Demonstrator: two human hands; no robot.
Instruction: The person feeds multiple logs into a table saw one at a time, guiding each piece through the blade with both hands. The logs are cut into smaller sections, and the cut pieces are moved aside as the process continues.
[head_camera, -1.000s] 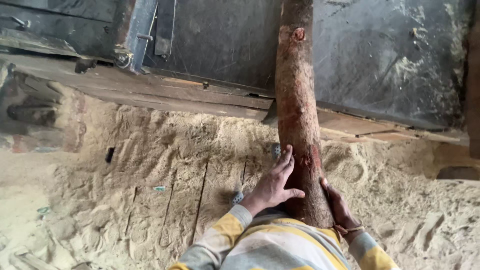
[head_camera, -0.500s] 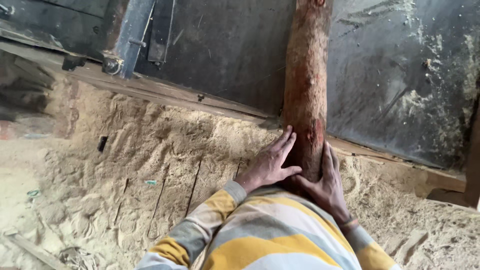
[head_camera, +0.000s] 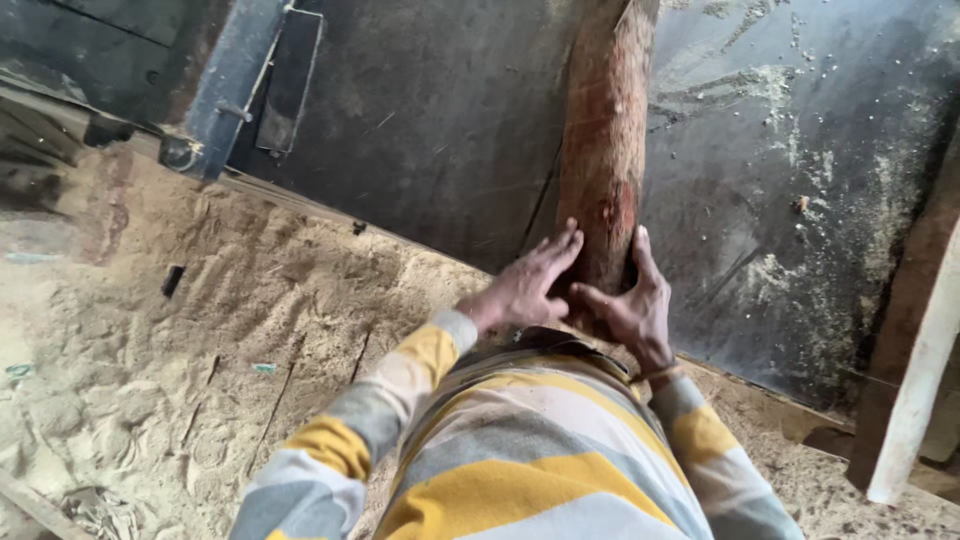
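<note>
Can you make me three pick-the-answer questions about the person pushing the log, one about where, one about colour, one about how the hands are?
1. Where are both hands?
A. on the log's near end
B. in the sawdust
C. on the white post

2. What colour are the sleeve stripes?
A. red and black
B. yellow, grey and white
C. green

3. How are the hands?
A. clenched fists
B. fingers spread on the bark
C. holding a hammer

Answers: 1 A, the left hand and right hand flank the log. 2 B, seen on the sleeve. 3 B, fingers lie open.
</note>
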